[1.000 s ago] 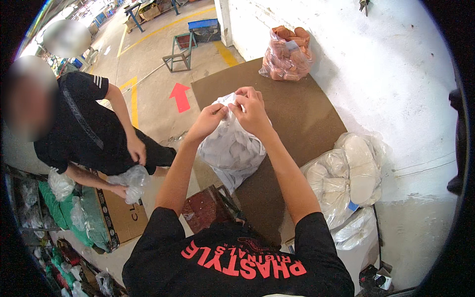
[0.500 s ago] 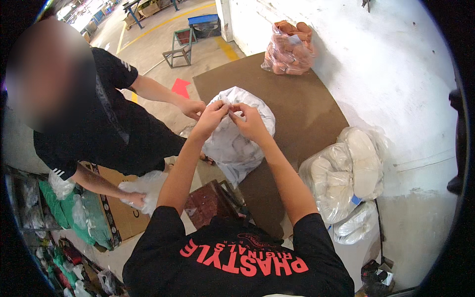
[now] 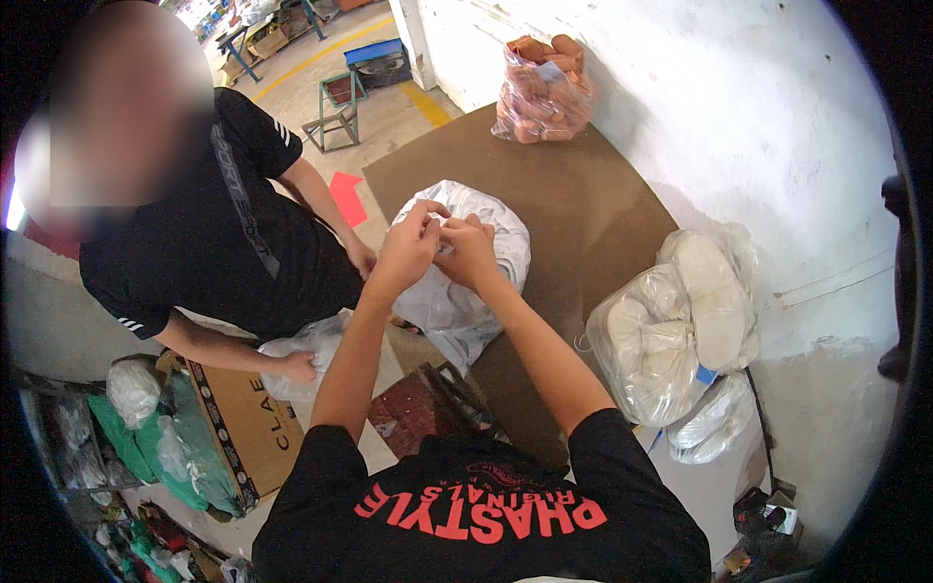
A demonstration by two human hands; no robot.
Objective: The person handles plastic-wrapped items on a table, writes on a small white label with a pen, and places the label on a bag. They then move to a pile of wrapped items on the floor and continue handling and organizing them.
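A full white plastic bag (image 3: pixel 452 306) sits on the near-left part of a brown tabletop (image 3: pixel 593 214). Above its top, my left hand (image 3: pixel 406 251) and my right hand (image 3: pixel 468 255) meet, fingers bent and pinching the bag's gathered mouth. The backs of the hands partly hide the fingertips and the gathered plastic. To my left stands a person in a black shirt, one hand (image 3: pixel 296 366) on a clear plastic bag (image 3: pixel 326 340); the other hand (image 3: pixel 362 260) hangs close to the white bag.
A clear bag of orange-brown pieces (image 3: pixel 544 92) stands at the table's far end by the white wall. Bags of cream padded pieces (image 3: pixel 671 330) lie at right. A cardboard box (image 3: pixel 248 428) and green sacks are at lower left; a reddish stool (image 3: pixel 418 413) is close to me.
My hands have moved slightly down and closer together over the bag's mouth. The other person's far hand has drawn back from the white bag, and that person stands more upright.
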